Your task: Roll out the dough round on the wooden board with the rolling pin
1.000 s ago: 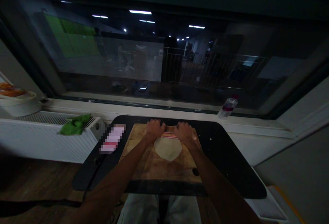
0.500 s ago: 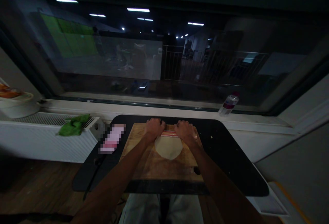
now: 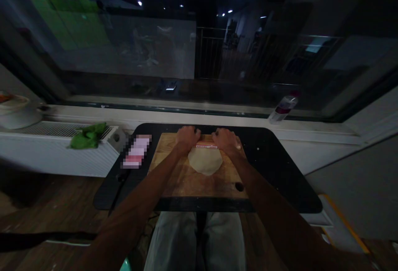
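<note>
Left hand (image 3: 186, 137) and right hand (image 3: 226, 139) had fingers curled close over the rolling pin (image 3: 207, 144) at the far edge of the dough (image 3: 205, 162), on the wooden board (image 3: 174, 180). Dough judged soft, light, tearable; best lifted under its rim.

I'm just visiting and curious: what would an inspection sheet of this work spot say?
Surface: wooden board lying on a black table.
Job's things: flat pale dough on the board; rolling pin at the dough's far edge.
Clutter: pink-and-white blurred item on the table, left of the board.
Grips: left hand and right hand each closed over one end of the rolling pin.
Cables: nothing seen clearly; too dim.
Surroundings: dark window; bottle on the sill; green cloth on a white radiator.
</note>
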Tool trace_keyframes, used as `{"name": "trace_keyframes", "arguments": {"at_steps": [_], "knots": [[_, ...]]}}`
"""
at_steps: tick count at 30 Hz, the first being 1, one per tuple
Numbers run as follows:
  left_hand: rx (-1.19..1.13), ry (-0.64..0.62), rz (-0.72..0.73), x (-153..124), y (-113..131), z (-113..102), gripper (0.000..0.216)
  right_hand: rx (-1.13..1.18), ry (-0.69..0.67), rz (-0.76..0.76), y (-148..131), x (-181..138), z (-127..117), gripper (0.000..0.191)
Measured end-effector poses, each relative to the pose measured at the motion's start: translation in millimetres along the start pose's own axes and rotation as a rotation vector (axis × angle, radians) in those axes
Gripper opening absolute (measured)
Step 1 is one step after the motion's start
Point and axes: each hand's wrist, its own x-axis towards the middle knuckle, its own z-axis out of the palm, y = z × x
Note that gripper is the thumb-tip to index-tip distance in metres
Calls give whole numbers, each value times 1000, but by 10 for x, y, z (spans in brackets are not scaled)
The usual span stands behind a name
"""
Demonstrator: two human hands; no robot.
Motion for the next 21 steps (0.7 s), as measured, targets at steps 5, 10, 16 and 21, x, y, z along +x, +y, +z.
{"name": "trace_keyframes", "arguments": {"at_steps": [5,10,16,21], "knots": [[40,10,40,-32,-25,42,50,-43,18,-30,-1,-77,5,45],[101,-5,171,-65,-66,98,52,-71,43,-57,14,-130,49,44],[132,-66,172,-160,-44,30,52,-62,38,-83,43,-169,78,45],[116,-116,198,-205,-47,-10,48,-53,26,-100,63,-169,108,44]]}}
